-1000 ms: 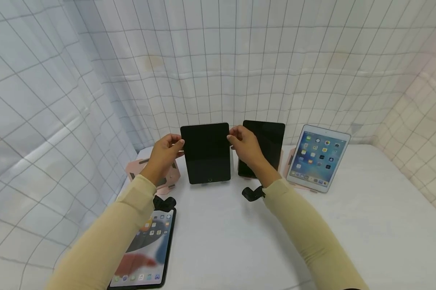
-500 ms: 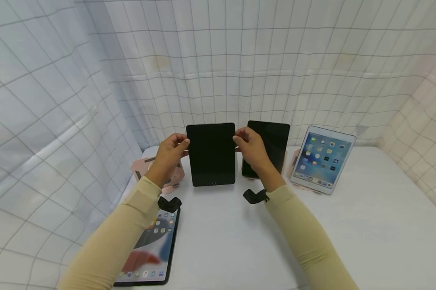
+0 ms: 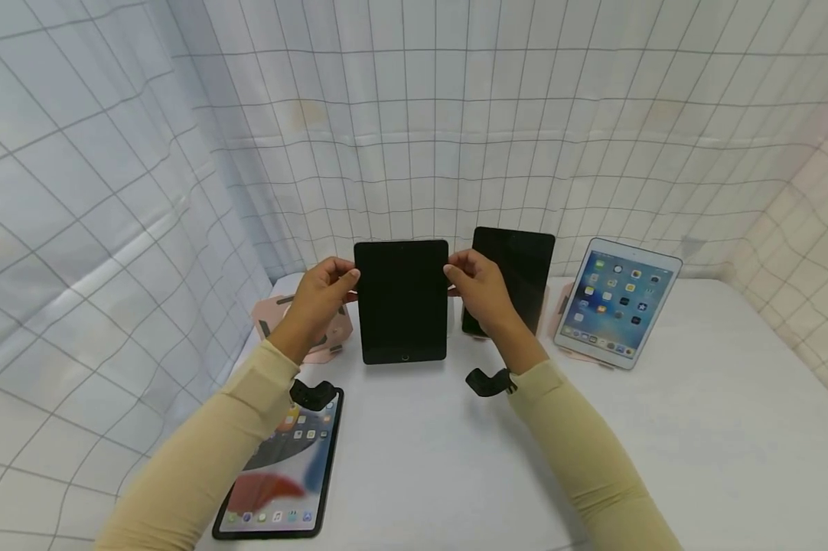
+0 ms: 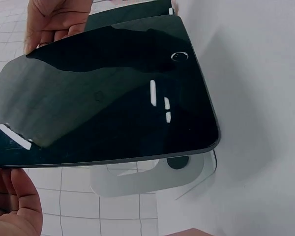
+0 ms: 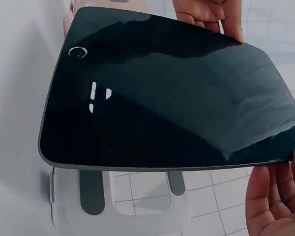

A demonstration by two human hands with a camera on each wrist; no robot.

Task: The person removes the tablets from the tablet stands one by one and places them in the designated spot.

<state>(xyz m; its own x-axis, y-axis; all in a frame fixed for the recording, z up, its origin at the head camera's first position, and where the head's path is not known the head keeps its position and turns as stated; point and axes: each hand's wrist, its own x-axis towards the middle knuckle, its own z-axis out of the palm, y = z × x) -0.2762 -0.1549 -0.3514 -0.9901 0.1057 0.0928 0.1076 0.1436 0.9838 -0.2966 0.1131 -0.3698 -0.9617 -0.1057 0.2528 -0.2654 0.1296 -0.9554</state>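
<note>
Head view: my left hand (image 3: 317, 295) and right hand (image 3: 479, 287) each pinch a side edge of the dark tablet (image 3: 402, 302), which stands upright near the back of the white bench (image 3: 414, 451). A second dark tablet (image 3: 517, 272) and a lit tablet (image 3: 617, 302) stand to its right; another lit tablet (image 3: 279, 467) lies flat by my left sleeve.

Left wrist view: the dark tablet (image 4: 108, 98) sits above a white stand (image 4: 147, 177), my grip clamped on its edge.

Right wrist view: the same tablet (image 5: 162, 93), white stand (image 5: 118, 201) below; my fingers (image 5: 273, 196) clasp the near edge.
</note>
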